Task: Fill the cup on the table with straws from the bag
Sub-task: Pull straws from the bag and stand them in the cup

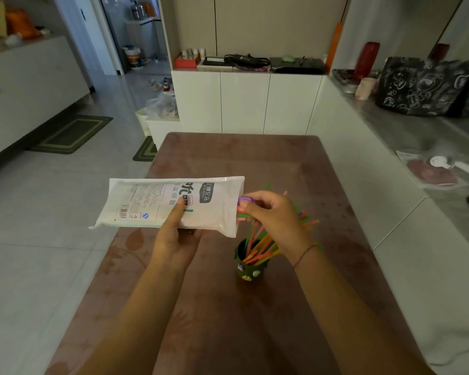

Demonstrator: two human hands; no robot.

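Now: straws point(242, 216) taken from bag point(152, 201)

A few are pinched at its mouth by right hand point(274, 220) fingertips point(246, 203). The bag is gripped underneath by the left hand point(176, 236), mouth held near the part-filled cup point(251, 269) on the table point(255, 158), likely to shorten transfers.

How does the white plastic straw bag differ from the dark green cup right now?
The white plastic straw bag is gripped sideways in the left hand; the dark green cup stands upright on the brown table. Bag is flat, printed; cup is round. Both hold coloured straws.
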